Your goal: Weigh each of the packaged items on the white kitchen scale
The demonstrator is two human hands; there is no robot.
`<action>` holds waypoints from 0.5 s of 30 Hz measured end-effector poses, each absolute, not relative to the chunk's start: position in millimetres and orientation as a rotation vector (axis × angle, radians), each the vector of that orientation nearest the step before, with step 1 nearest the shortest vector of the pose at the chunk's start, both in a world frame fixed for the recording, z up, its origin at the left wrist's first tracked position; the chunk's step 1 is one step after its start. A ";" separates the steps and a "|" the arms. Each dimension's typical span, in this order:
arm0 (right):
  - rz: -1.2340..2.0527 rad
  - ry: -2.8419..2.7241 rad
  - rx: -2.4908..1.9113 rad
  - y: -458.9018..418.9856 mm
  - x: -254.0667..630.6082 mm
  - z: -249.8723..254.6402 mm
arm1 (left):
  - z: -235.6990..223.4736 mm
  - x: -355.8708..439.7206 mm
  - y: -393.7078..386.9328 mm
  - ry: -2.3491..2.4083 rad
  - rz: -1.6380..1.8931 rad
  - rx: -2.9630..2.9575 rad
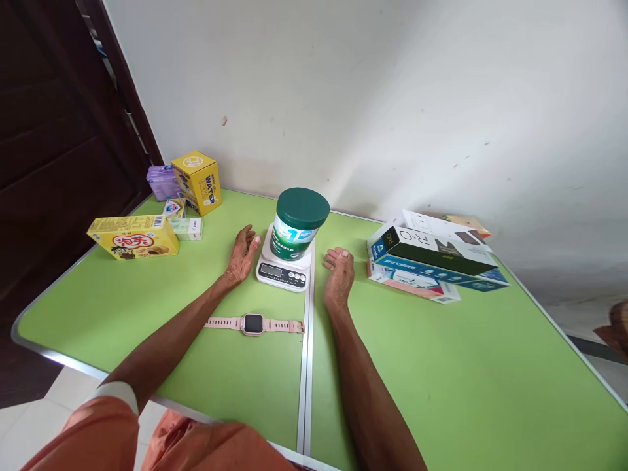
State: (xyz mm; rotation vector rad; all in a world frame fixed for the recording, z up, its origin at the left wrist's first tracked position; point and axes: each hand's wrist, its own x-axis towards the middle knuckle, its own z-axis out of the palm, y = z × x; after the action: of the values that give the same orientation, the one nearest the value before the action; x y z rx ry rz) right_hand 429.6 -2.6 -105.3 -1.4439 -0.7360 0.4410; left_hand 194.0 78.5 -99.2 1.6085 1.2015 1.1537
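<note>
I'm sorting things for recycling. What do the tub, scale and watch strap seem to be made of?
Tub: probably plastic; its green lid is smooth with a faint sheen. Scale: likely white plastic with a black panel, given its smooth, rounded corners. Strap: matte pink, perhaps silicone or rubber, judging by its even colour and holes.

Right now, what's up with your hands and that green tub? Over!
Left hand, right hand empty, beside scale. Green tub upright on it. Pink watch in front, not blocking.
</note>
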 end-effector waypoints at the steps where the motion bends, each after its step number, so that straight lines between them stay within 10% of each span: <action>1: 0.445 -0.741 -1.445 -2.7 429.8 -105.6 | -99.2 193.9 78.3 1.208 1.149 1.614; 15: 0.475 -0.770 -1.444 -4.1 428.4 -101.8 | -96.6 194.7 75.6 1.189 1.142 1.667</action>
State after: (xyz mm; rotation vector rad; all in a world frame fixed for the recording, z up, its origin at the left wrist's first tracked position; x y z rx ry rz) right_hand 428.4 -4.1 -101.8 -1.4442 -0.7701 0.4751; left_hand 194.7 75.6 -96.6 1.6670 1.1886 1.1417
